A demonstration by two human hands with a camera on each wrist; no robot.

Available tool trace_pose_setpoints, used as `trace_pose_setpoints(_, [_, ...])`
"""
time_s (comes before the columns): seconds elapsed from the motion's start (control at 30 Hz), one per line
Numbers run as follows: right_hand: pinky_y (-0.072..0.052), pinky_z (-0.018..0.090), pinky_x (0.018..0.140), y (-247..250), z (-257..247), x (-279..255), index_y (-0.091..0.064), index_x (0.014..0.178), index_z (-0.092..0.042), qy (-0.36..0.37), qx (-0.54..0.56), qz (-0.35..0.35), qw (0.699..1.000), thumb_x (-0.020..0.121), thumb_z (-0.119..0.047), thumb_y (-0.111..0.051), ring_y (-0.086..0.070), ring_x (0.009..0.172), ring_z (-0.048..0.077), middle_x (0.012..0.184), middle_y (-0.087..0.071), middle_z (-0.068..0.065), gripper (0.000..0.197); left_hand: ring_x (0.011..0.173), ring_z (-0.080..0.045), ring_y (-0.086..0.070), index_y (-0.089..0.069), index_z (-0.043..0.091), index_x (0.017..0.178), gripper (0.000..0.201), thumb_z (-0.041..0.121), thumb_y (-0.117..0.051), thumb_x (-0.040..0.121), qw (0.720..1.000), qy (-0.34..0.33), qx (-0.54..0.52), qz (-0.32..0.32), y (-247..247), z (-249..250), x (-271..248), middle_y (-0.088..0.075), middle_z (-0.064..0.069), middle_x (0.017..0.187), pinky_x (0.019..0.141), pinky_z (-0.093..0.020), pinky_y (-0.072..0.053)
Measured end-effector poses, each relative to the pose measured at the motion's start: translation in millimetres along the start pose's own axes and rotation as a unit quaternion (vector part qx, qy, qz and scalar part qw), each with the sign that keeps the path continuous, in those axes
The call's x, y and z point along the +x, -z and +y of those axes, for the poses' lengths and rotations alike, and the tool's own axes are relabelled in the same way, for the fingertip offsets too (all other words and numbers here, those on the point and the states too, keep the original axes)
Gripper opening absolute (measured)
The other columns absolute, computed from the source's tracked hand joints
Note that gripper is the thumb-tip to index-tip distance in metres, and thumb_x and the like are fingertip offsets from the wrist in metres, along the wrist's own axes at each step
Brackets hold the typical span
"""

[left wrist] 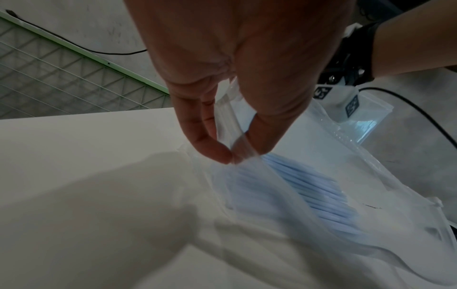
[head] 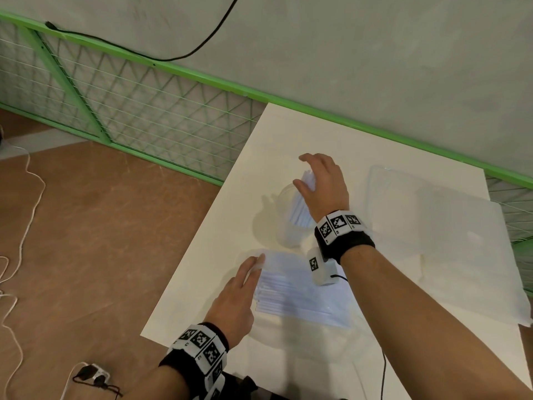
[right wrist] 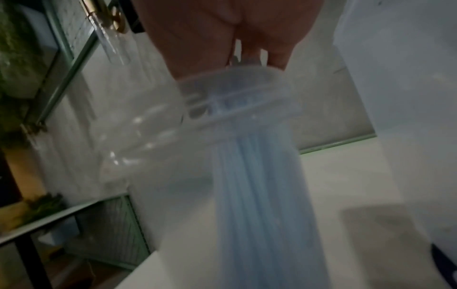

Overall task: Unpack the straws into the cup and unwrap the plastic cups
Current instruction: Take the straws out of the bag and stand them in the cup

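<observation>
A clear plastic bag (head: 331, 284) of white straws (head: 291, 301) lies flat on the white table (head: 219, 255), near its front. My left hand (head: 256, 262) pinches the bag's open edge between thumb and fingers; the left wrist view shows that left hand (left wrist: 232, 156) lifting the film above the straws (left wrist: 309, 187). Behind the bag stands a clear cup (head: 284, 235) with a bundle of straws (head: 301, 210) leaning in it. My right hand (head: 302, 174) is over the cup, fingers curled around the bundle's top. The right wrist view shows the cup (right wrist: 153, 140) and bundle (right wrist: 262, 195), blurred.
A long clear-wrapped package of plastic cups (head: 461, 255) lies across the right side of the table. A green mesh fence (head: 144, 111) runs behind the table. Cables and a power strip (head: 92, 373) lie on the brown floor at the left.
</observation>
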State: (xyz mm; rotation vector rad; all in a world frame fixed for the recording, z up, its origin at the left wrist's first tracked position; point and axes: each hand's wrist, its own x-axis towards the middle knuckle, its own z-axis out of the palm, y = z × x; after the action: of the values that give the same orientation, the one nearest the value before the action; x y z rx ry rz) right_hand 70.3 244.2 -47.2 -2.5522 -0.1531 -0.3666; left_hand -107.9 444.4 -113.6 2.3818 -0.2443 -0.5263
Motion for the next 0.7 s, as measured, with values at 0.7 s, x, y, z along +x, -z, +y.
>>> trace_pose_setpoints(0.7, [-0.045, 0.042, 0.078, 6.0, 1.7, 6.3, -0.067, 0.115, -0.019, 0.035, -0.147, -0.006, 0.988, 0.092, -0.029, -0.063, -0.054, 0.110, 0.030, 0.124, -0.059, 0.005, 0.026, 0.131, -0.012, -0.041, 0.009, 0.044, 0.151, 0.111, -0.013, -0.047, 0.075, 1.000, -0.006, -0.006, 0.015, 0.0, 2.3, -2.3, 0.011, 0.027, 0.157, 0.090, -0.027, -0.050])
